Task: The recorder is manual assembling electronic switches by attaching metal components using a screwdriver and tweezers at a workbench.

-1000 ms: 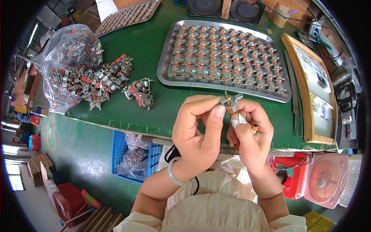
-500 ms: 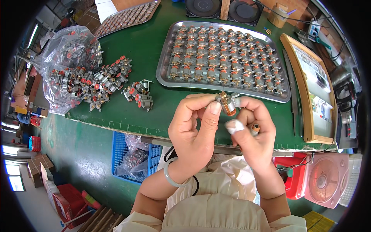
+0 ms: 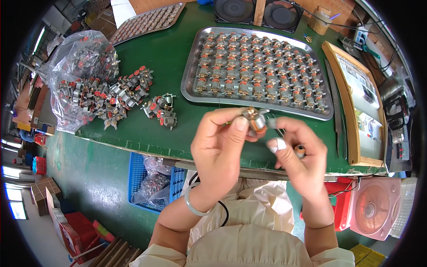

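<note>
In front of my chest, the thumb and fingers of my left hand (image 3: 218,149) pinch a small metal motor-like part (image 3: 254,119) with an orange-brown band and silver tabs. My right hand (image 3: 307,162) is just to its right, fingers curled, with a white wrap on the thumb. It grips a slim tool (image 3: 300,151) whose round orange-brown end shows inside the fist; thin metal prongs seem to stick out near the fingertips. The tool's kind is unclear. A small gap separates my right fingers from the part. Beyond both hands, a metal tray (image 3: 189,84) holds rows of similar parts.
Loose parts (image 3: 161,111) and a heap (image 3: 126,91) lie on the green table (image 3: 169,53), beside a clear plastic bag (image 3: 66,53). A second tray (image 3: 175,18) is at the far left. A wooden frame (image 3: 356,107) stands right. Below are a blue crate (image 3: 135,178) and a pink fan (image 3: 371,207).
My right hand has moved away to the right and slightly down from the part. My left hand has shifted slightly left, and the part has turned in its pinch.
</note>
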Available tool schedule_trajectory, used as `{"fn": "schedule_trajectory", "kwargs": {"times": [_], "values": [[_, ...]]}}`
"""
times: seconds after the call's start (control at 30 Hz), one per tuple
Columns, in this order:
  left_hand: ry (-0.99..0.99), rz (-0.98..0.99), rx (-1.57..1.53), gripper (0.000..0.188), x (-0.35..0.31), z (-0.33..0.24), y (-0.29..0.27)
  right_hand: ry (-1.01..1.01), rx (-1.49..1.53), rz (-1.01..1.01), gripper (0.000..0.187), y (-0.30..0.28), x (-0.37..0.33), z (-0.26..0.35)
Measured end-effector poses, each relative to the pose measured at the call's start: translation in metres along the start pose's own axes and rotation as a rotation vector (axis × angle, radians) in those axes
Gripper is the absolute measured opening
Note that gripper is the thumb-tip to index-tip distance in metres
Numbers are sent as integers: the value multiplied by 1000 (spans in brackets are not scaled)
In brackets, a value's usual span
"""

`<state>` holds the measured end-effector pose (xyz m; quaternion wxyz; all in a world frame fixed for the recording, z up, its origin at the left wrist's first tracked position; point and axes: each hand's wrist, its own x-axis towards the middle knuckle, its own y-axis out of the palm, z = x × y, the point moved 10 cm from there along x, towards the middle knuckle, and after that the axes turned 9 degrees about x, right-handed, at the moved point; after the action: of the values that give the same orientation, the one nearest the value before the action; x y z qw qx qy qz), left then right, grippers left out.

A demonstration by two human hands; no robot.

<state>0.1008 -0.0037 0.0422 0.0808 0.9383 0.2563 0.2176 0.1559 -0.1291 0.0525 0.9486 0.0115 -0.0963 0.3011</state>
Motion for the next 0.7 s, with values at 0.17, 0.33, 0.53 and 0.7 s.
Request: {"fn": "schedule_trajectory", "kwargs": {"times": [0.17, 0.33, 0.53, 0.7], "values": [[-68, 15, -3, 16, 9, 6, -16, -189, -852, -17, 21, -11, 8, 7], [-331, 139, -328, 10, 5, 31, -9, -83, -1072, 112, 19, -13, 13, -15], [-374, 205, -357, 8, 3, 33, 2, -162, -1058, 211, 18, -6, 10, -12], [-210, 274, -137, 10, 4, 27, 3, -208, -586, 179, 16, -8, 4, 14]]}}
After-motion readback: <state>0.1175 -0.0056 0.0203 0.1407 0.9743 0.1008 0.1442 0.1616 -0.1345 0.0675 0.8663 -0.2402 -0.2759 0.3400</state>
